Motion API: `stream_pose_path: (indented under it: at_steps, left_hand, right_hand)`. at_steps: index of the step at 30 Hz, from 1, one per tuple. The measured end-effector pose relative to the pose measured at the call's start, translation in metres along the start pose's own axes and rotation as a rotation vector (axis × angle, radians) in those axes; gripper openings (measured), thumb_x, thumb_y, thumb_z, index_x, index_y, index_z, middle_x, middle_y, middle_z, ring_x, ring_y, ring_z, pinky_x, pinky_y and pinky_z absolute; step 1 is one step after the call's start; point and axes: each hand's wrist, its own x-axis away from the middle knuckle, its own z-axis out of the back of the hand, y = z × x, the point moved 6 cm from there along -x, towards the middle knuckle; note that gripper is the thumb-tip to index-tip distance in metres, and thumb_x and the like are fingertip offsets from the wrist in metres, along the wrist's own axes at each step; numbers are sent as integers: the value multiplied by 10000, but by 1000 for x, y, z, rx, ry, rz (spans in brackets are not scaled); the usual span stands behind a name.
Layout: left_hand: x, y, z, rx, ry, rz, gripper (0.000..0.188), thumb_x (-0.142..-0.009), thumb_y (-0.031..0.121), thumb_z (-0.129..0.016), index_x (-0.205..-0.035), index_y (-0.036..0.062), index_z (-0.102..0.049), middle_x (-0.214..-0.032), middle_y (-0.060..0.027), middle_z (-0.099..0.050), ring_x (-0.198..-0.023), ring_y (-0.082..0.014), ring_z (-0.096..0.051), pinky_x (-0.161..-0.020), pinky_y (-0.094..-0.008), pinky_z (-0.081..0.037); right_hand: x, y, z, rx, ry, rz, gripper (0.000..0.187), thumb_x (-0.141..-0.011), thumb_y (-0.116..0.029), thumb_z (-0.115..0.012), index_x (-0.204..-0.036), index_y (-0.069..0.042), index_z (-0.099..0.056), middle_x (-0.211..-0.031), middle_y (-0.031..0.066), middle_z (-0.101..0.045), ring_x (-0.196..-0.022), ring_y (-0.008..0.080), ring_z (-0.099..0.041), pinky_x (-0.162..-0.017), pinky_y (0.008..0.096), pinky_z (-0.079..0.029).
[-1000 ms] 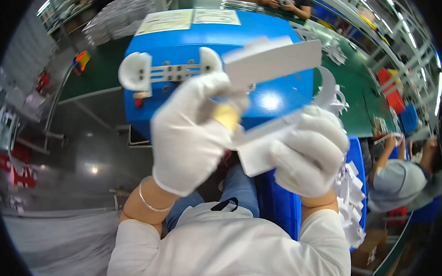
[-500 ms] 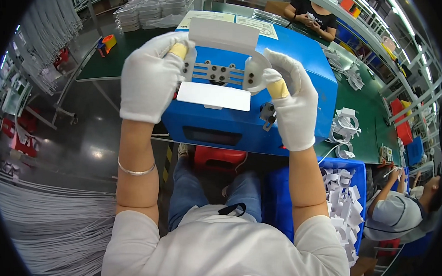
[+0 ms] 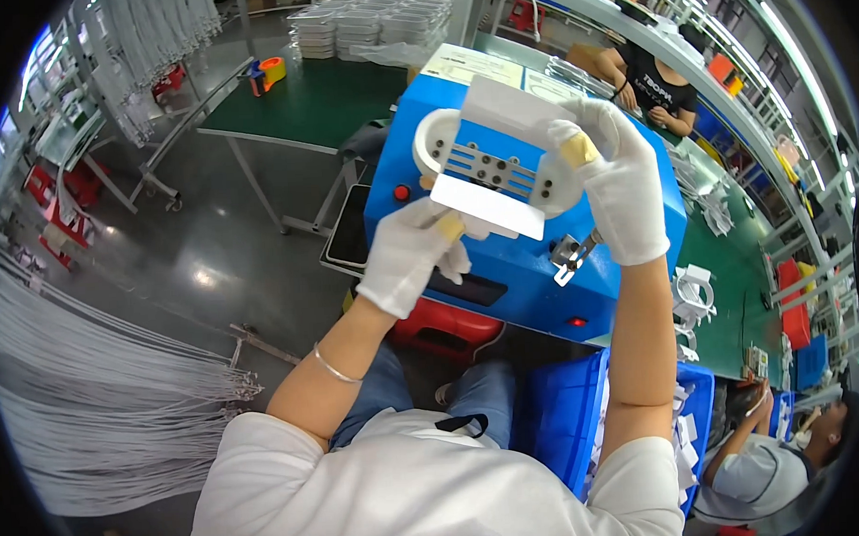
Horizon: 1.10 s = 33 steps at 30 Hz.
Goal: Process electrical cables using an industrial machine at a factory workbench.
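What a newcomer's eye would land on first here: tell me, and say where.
The bright blue machine stands out first, mid-picture, with the gloved left hand and right hand at the white panels over it. Next comes the broad sweep of pale strands at the lower left, then the blue bin of white pieces at the lower right.

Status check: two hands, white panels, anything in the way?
Left hand at lower white panel; right hand beside upper white panel. Both panels over blue machine. Metal bracket close to right hand.
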Motion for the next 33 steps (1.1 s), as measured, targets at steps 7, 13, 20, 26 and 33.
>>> stream_pose_path:
  at_steps: [7,13,20,26,33]
  left_hand:
    - [3,9,18,-145,-10,118,203,-839,170,-589,-939,-2,-625,-751,-87,-639,-535,-128,-596,-462,-234,-494]
    - [81,127,143,-1109,825,-658,245,-756,201,-665,-960,66,-642,-971,-146,-627,-879,-294,-611,-786,-360,-485]
    - [243,255,223,-1444,2043,-862,473,-768,188,-674,-1177,5,-521,-1061,-176,-568,-969,-325,-556,-869,-388,-427]
    - [253,288,265,-1398,2058,-606,485,-822,297,-602,-1198,8,-500,-1019,-201,-604,-945,-366,-579,-831,-424,-441]
    - [170,283,258,201,140,-778,213,-956,171,-437,-1078,21,-528,-633,28,-334,-474,-52,-320,-368,-213,-283]
  right_hand:
    - [1,7,-18,83,-35,-98,210,-865,-148,-584,-982,25,-565,-771,28,-564,-741,97,-550,-655,222,-442]
    - [28,-8,19,222,158,104,329,-926,-145,-497,-1222,-2,-499,-1136,81,-554,-994,178,-538,-910,297,-405]
    - [35,-15,16,144,117,123,308,-929,-130,-486,-1208,-2,-509,-1135,86,-552,-992,160,-534,-919,296,-399]
    - [39,-23,7,124,85,153,351,-923,-223,-523,-1201,-8,-522,-1106,83,-578,-966,154,-554,-913,316,-423]
    - [58,-42,8,211,136,379,251,-913,-129,-524,-1110,20,-570,-1058,93,-588,-947,162,-559,-838,285,-452]
